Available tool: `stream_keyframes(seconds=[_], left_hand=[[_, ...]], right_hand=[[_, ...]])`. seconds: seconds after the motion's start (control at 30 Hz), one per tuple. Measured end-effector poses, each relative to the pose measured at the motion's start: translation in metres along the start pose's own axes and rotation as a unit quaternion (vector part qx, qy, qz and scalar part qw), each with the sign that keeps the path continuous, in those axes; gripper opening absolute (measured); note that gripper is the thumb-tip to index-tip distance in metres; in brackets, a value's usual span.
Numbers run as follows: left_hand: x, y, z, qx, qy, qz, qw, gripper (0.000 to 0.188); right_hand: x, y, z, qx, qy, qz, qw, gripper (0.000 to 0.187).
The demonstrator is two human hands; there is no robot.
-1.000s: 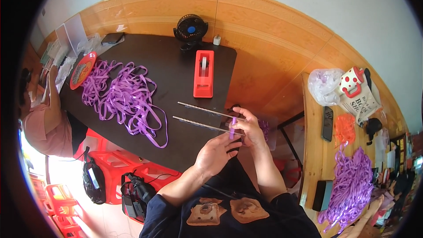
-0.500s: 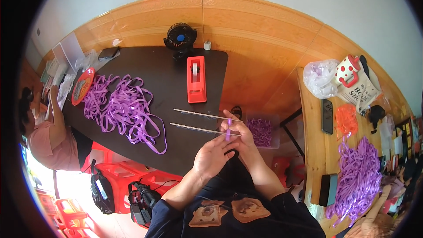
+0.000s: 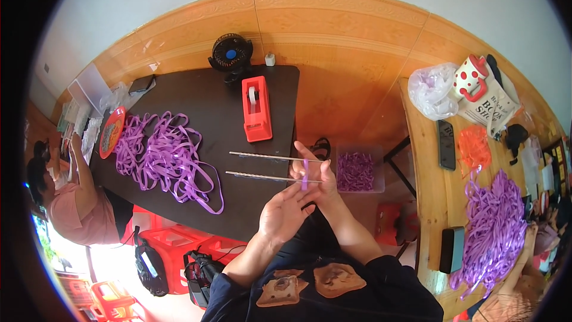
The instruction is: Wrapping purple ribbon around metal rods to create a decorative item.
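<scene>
Two slender rods (image 3: 256, 175), crossed by one purple ribbon (image 3: 305, 170), are grasped by right hand (image 3: 323, 188); left hand (image 3: 279, 214) is half-opened.

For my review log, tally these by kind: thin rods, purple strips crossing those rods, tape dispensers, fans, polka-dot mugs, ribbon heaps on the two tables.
Thin rods: 2
Purple strip: 1
Tape dispenser: 1
Fan: 1
Polka-dot mug: 1
Ribbon heaps: 2
Total: 8

Right hand (image 3: 323, 192) partly hidden behind the left hand (image 3: 279, 211), dark shirt (image 3: 333, 308) cut off at bottom, red plate's (image 3: 106, 153) contents too small to tell
</scene>
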State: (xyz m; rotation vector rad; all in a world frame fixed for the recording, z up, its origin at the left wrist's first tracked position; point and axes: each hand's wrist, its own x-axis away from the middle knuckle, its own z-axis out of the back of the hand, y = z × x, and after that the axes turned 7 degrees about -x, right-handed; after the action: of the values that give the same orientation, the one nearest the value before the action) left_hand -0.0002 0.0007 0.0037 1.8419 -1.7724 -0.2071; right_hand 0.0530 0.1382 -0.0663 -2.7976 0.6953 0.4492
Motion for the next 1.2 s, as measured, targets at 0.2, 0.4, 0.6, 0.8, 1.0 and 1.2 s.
stream_keyframes(seconds=[0.2,0.4,0.6,0.8,1.0,1.2], left_hand=[[0.001,0.001,-0.003,-0.005,0.004,-0.004,1.000,0.053],[0.002,0.002,-0.003,-0.007,0.006,-0.006,1.000,0.051],[0.002,0.001,-0.005,-0.009,0.016,0.001,1.000,0.050],[0.002,0.002,-0.005,-0.011,0.006,-0.003,1.000,0.050],[0.001,0.002,-0.004,-0.004,0.009,-0.003,1.000,0.049],[0.001,0.002,-0.004,0.001,0.019,0.004,1.000,0.045]], right_hand=[[0.000,-0.010,-0.002,0.050,0.057,-0.044,0.996,0.071],[-0.001,-0.014,-0.011,0.088,0.131,-0.059,0.986,0.057],[0.004,-0.019,-0.003,0.080,0.122,-0.051,0.988,0.059],[0.009,-0.023,0.002,0.042,0.060,-0.043,0.996,0.060],[0.010,-0.017,0.008,-0.004,0.055,-0.039,0.998,0.066],[0.005,-0.012,0.034,0.037,0.030,-0.043,0.998,0.071]])
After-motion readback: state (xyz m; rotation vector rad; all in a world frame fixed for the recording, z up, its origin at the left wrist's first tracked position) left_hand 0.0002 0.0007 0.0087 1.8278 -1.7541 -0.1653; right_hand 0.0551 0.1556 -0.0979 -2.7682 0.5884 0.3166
